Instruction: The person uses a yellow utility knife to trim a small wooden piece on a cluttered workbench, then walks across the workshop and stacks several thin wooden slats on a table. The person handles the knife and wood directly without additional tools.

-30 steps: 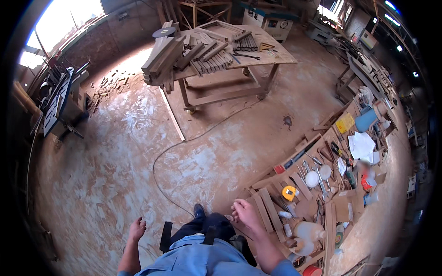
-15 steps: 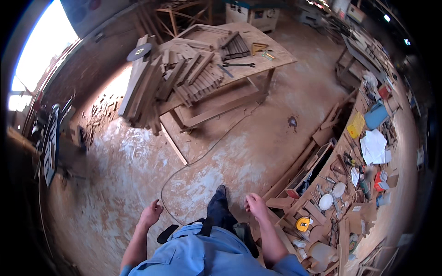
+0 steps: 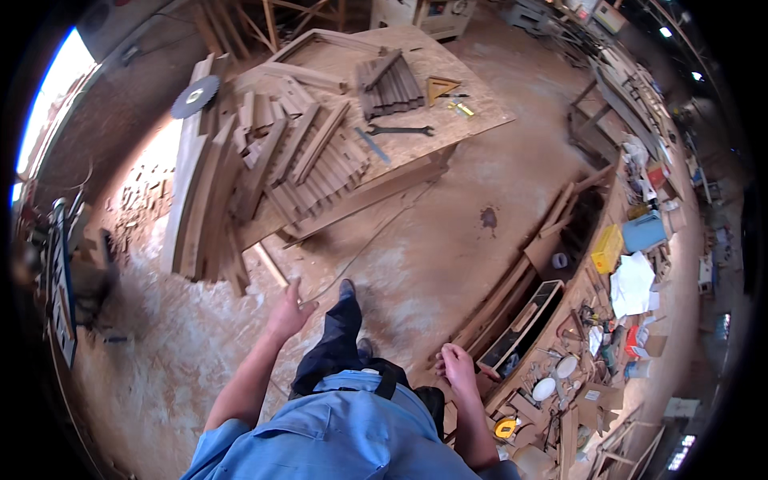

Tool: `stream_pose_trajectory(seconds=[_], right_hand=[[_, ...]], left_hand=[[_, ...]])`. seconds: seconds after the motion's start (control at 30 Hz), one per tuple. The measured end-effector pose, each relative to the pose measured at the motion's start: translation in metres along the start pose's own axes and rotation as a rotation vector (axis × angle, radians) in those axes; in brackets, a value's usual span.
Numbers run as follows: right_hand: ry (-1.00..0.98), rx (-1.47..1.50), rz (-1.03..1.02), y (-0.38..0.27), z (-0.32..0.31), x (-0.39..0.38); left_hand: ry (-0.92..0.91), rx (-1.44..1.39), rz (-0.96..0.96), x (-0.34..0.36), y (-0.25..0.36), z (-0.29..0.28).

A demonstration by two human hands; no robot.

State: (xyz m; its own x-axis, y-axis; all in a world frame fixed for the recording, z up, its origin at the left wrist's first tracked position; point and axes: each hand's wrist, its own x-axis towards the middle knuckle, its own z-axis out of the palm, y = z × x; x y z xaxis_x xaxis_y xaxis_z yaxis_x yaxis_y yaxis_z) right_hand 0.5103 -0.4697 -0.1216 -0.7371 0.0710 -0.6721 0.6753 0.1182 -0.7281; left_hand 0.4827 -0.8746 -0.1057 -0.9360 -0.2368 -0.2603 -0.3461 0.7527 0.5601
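Across the dusty floor (image 3: 400, 272), head view: apparently mid-stride, left hand (image 3: 290, 314) empty and spread, short of wooden strips (image 3: 322, 144) on the far-left worktop (image 3: 436, 60); right hand (image 3: 458, 368) loosely curled, seemingly empty. Any grasp would call for stepping closer.

Left hand (image 3: 290, 314) spread above floor (image 3: 184, 344). Right hand (image 3: 458, 368) curled near bench (image 3: 678, 312). Table (image 3: 486, 118): wood strips (image 3: 322, 142), wrench (image 3: 400, 130); saw blade (image 3: 187, 104) atop planks (image 3: 186, 200).
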Motion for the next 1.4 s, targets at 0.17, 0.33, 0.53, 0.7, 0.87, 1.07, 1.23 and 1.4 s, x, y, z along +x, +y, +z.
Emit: stream_pose_trajectory(seconds=[0.17, 0.33, 0.53, 0.7, 0.87, 1.07, 1.23, 1.4], right_hand=[[0.024, -0.109, -0.053, -0.084, 0.019, 0.052], [-0.018, -0.299, -0.112, -0.185, 0.054, 0.099], [-0.043, -0.35, -0.108, -0.219, 0.08, 0.163], [-0.084, -0.616, -0.224, -0.262, 0.079, 0.222], [0.059, -0.65, -0.474, -0.379, 0.064, 0.318], [0.306, -1.062, -0.826, -0.477, 0.039, 0.483], [0.247, -1.29, -0.795, -0.494, 0.034, 0.553], [0.161, -1.214, -0.848, -0.488, 0.011, 0.582]], left_hand=[[0.27, -0.07, 0.175, 0.131, 0.023, -0.027], [0.383, 0.06, 0.211, 0.222, 0.037, -0.066], [0.297, 0.183, 0.133, 0.299, 0.053, -0.087], [0.244, 0.272, 0.001, 0.326, 0.067, -0.076], [0.315, 0.33, -0.205, 0.346, 0.068, -0.066], [0.342, 0.47, -0.306, 0.346, 0.082, -0.052], [0.397, 0.45, -0.371, 0.313, 0.091, -0.033], [0.547, 0.161, -0.438, 0.315, 0.167, -0.022]])
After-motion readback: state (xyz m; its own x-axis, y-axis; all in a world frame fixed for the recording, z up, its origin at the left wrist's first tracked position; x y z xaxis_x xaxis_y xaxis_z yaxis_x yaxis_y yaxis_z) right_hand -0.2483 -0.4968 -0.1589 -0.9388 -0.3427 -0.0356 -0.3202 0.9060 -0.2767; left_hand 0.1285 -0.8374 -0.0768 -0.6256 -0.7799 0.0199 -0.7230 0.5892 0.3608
